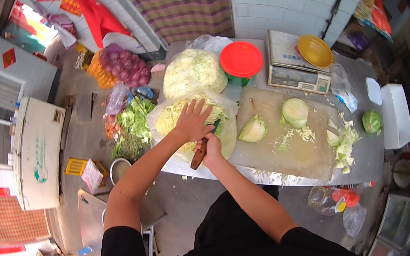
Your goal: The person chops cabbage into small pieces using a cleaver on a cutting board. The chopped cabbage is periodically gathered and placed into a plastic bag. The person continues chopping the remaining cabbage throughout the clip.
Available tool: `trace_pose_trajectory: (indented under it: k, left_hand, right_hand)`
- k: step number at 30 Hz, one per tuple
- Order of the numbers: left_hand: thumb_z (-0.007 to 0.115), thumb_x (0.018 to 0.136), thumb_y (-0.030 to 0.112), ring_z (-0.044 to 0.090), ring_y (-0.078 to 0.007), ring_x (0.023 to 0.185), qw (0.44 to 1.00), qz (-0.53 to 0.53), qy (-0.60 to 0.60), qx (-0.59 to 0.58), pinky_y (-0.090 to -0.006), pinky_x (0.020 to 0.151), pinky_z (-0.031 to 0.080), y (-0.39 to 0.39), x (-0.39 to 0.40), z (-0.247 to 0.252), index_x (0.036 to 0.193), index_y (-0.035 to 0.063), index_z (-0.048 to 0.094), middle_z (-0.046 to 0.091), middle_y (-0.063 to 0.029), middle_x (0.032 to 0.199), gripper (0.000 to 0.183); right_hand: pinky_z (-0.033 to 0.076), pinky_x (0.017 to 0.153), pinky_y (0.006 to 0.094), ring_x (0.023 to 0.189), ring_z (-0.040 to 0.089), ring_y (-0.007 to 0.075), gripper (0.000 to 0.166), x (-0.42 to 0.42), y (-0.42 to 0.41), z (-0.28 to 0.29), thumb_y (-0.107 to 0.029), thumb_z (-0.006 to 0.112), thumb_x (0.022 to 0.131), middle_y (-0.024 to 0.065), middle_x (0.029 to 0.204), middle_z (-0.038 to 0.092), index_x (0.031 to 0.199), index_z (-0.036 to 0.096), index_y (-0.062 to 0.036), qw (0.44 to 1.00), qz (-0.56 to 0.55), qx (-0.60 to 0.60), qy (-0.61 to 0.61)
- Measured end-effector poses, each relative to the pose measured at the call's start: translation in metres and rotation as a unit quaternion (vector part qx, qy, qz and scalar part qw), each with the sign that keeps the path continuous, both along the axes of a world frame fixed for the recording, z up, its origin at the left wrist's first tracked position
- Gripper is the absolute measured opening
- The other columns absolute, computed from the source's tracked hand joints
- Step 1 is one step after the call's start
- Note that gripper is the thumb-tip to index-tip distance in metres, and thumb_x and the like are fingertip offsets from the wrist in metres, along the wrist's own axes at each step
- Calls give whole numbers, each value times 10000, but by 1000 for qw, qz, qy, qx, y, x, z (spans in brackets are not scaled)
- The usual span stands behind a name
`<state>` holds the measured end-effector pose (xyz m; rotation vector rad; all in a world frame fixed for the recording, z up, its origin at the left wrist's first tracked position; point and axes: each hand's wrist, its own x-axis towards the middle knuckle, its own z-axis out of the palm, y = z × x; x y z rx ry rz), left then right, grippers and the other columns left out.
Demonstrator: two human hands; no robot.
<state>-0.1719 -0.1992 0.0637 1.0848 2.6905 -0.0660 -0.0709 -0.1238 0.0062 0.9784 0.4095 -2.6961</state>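
Observation:
My left hand (193,123), fingers spread, is over shredded cabbage (167,118) in an open clear plastic bag (231,134). It appears to rest on the shreds; its thumb side is at the knife. My right hand (212,148) grips the brown wooden handle of a kitchen knife (199,156). Most of the blade is hidden by my hands and the cabbage. To the right, on a worn cutting board (272,161), are a cut cabbage wedge (253,130) and a larger cabbage piece (295,112) with its pale cut face upward.
Behind the open bag stands another bag of shredded cabbage (193,72), beside a red-lidded tub (241,59). A scale (296,62) carries a yellow bowl (314,51). Cabbage scraps (343,146), a whole cabbage (372,122) and a white foam box (396,117) lie rightward.

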Motion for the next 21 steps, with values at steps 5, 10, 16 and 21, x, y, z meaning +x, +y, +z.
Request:
trace_pose_trajectory:
  k: [5, 10, 16, 21]
  left_hand:
    - [512, 1001, 522, 197, -442, 1543, 998, -63, 7, -26, -575, 1253, 158, 28, -35, -15, 1615, 193, 308, 236, -188, 1675, 726]
    - [507, 982, 592, 154, -426, 1559, 994, -28, -28, -99, -675, 1212, 166, 42, -45, -3, 1586, 170, 371, 209, -186, 1685, 749]
    - [715, 875, 236, 454, -437, 1358, 961, 23, 130, 245, -522, 1112, 399, 65, -38, 4, 1506, 9, 440, 470, -239, 1505, 724]
    - [683, 859, 78, 605, -424, 1167, 900, 47, 102, 422, -500, 1020, 468, 124, 81, 24, 1291, 1, 615, 649, -226, 1234, 444]
  right_hand:
    - [495, 570, 431, 546, 526, 245, 170, 32, 13, 28, -179, 478, 970, 98, 662, 535, 827, 487, -87, 999, -8, 13, -31]
    - [464, 508, 413, 475, 483, 225, 104, 135, 80, 60, -148, 539, 953, 102, 654, 534, 902, 484, -75, 979, 203, -19, 14]
    - [432, 427, 320, 456, 479, 151, 37, 250, 213, 79, -106, 549, 969, 66, 650, 523, 1004, 548, -93, 982, 178, 59, -6]
    - [418, 374, 290, 397, 474, 134, 94, 320, 288, 15, -152, 614, 993, 26, 598, 514, 938, 574, -87, 956, 8, 271, -115]
